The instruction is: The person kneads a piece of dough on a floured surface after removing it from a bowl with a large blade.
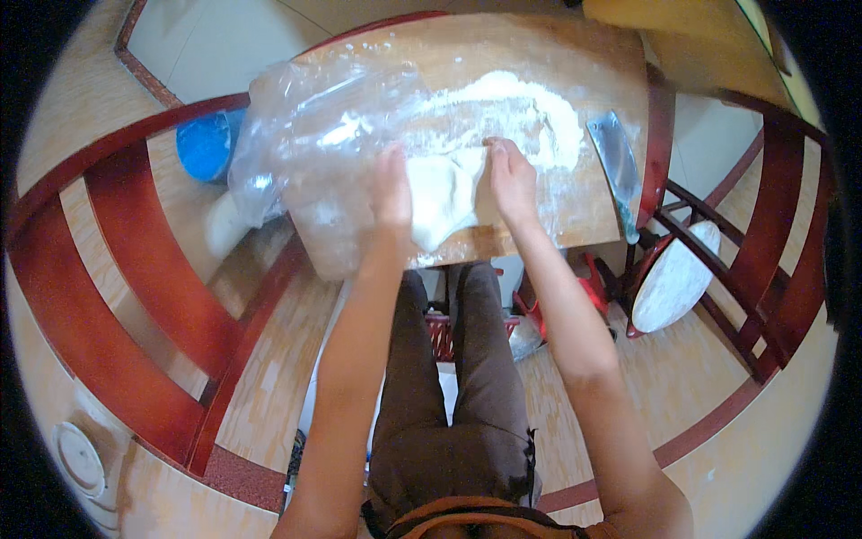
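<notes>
A soft piece of white dough (441,199) is at the near edge of a floured wooden board (592,219). My left hand (392,185), slightly blurred, lies along the dough's left side, its fingertips hard to make out. On the other side, my right hand (513,176) has its fingers curled at the dough's stretched upper right corner. White flour (562,128) makes a thick curved band beyond the hands. Clear plastic sheeting (316,128) covers the board's left part, close to my left hand. To the right lies a cleaver (616,158), its handle towards me.
A blue container (204,147) stands beyond the board's left side. Red wooden chairs or frames (155,242) flank both sides. Below on the right are a pale oval seat-like surface (679,277) and a red object (592,290). A yellowish surface (687,47) borders the far right.
</notes>
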### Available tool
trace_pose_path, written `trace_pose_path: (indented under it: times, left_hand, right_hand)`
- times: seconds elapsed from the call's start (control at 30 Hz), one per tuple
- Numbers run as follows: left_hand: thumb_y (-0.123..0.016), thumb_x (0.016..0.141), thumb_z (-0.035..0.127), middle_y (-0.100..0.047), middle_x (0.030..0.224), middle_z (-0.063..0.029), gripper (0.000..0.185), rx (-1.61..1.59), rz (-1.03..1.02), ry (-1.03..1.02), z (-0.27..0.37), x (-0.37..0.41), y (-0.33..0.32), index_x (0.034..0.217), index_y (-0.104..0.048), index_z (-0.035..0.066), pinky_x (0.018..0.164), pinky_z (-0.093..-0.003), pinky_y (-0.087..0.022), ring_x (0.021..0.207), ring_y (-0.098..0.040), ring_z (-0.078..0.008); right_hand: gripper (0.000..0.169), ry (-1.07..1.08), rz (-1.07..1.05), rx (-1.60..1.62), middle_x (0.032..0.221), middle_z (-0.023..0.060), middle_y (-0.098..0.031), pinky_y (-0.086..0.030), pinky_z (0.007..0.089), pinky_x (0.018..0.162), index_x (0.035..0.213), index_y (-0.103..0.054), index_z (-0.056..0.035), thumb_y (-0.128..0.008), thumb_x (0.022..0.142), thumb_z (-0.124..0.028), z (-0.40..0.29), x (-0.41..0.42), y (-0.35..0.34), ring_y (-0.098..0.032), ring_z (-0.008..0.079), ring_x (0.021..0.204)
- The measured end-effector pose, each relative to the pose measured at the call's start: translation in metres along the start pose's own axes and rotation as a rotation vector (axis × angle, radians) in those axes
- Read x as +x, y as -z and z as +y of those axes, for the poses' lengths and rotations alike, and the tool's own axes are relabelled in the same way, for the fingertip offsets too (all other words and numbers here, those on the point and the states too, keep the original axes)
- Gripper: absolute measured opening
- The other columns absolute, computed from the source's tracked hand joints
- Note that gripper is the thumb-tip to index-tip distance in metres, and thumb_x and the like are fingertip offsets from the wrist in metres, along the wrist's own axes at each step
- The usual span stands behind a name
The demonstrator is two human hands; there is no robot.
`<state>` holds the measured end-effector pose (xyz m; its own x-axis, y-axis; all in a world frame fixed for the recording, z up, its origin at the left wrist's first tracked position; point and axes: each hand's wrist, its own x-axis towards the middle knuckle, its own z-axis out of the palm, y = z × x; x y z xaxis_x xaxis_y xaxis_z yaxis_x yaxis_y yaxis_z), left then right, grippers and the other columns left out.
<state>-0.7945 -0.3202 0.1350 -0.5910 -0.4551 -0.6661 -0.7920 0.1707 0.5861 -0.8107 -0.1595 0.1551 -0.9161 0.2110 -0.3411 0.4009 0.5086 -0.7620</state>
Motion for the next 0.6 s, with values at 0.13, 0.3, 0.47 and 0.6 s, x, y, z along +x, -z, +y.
trace_pose_path:
  times: [0.13,0.3,0.47,0.6]
  left_hand:
    - [-0.035,0.100,0.042,-0.053,0.127,-0.0108,0.049,-0.723,-0.051,0.272,-0.020,-0.058,0.026,0.135,-0.042,0.009,0.096,-0.0393,-0.044,0.117,-0.051,-0.0229]
    - [-0.033,0.099,0.052,-0.050,0.130,-0.0104,0.058,-0.787,-0.175,0.330,-0.034,-0.064,0.019,0.137,-0.041,0.009,0.092,-0.0354,-0.046,0.114,-0.053,-0.0224]
    - [-0.030,0.099,0.053,-0.040,0.139,-0.0105,0.061,-0.792,-0.225,0.201,-0.051,-0.052,0.018,0.142,-0.034,0.010,0.102,-0.0381,-0.038,0.127,-0.041,-0.0254]
    - [-0.033,0.099,0.049,-0.036,0.143,-0.0078,0.056,-0.657,-0.308,0.200,-0.018,-0.056,0.034,0.145,-0.022,0.018,0.106,-0.0376,-0.035,0.129,-0.039,-0.0232]
  right_hand:
    - [0.036,-0.081,-0.356,-0.161,0.090,0.0202,-0.067,-0.050,0.0416,0.073,0.103,-0.065,-0.0006,-0.043,0.094,-0.028,-0.010,-0.019,0.015,-0.065,0.0328,0.081]
    - [0.025,0.299,-0.166,-0.325,0.088,0.0149,-0.064,-0.048,0.0442,0.074,0.078,-0.064,-0.0060,-0.061,0.080,-0.031,-0.068,-0.068,-0.023,-0.061,0.0332,0.083]
    - [0.023,0.286,0.187,-0.437,0.095,0.0088,-0.059,-0.040,0.0467,0.082,0.090,-0.061,-0.0099,-0.060,0.075,-0.028,-0.040,-0.076,-0.077,-0.055,0.0298,0.092]
    - [0.020,0.303,0.226,-0.586,0.088,0.0070,-0.058,-0.041,0.0443,0.077,0.089,-0.059,-0.0126,-0.060,0.075,-0.027,-0.033,-0.041,-0.089,-0.055,0.0272,0.087]
